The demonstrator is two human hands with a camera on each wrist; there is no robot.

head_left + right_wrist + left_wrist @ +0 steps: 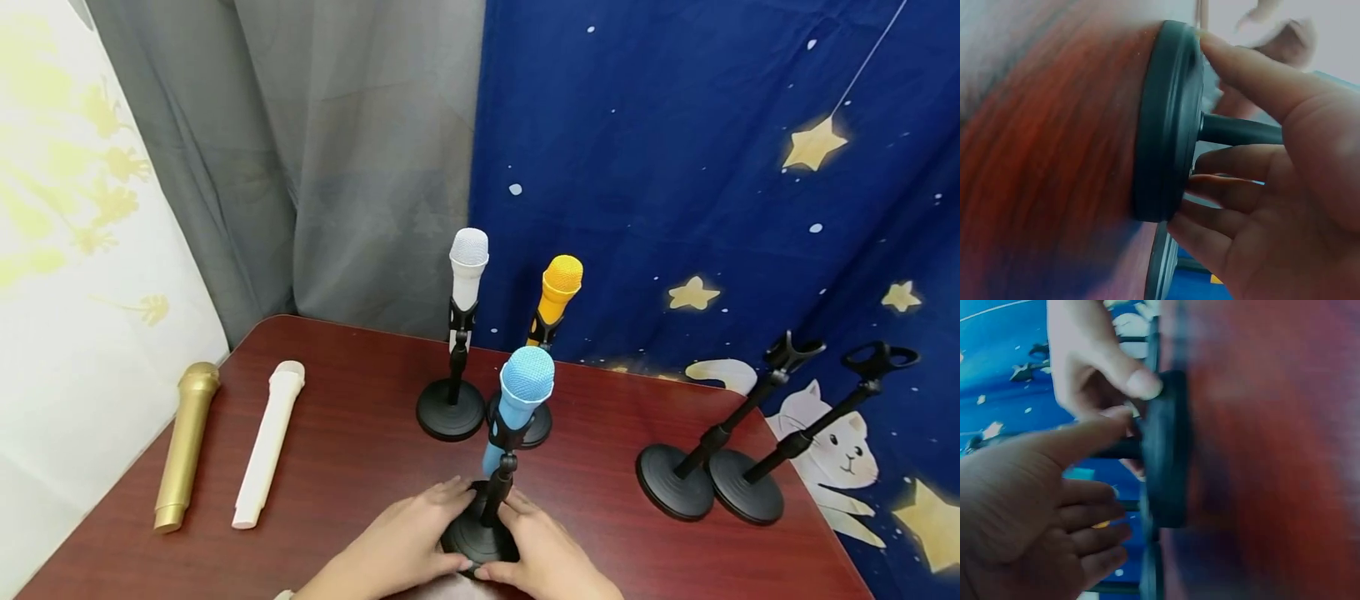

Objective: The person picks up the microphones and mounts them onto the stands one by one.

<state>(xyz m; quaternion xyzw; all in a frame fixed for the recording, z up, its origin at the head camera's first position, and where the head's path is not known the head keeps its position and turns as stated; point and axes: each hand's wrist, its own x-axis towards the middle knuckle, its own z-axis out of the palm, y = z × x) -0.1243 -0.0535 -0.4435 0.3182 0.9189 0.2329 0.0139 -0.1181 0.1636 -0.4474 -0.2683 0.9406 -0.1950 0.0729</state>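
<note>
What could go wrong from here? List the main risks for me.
1. The blue microphone sits high on its black desk stand, while the right hand holds only the round base; a quick push might tip it.
2. Pushed back, it could knock the yellow microphone behind it.
3. The gold microphone lies with its head near the left edge of the table; a nudge might roll it off.

- Blue microphone (527, 383): light blue, its stand (480, 533) black.
- Behind the blue microphone: white microphone (467, 282), yellow-orange microphone (558, 287).
- Left of it: gold microphone (186, 450), cream microphone (268, 450).
- Right of it: two black stands (716, 437).
- Beneath it: reddish-brown, wood-grained tabletop (360, 467).
- Beyond it: plain grey curtain (375, 167); deep-blue curtain (637, 167) with yellow stars (816, 145) and white dots (515, 190).
</note>
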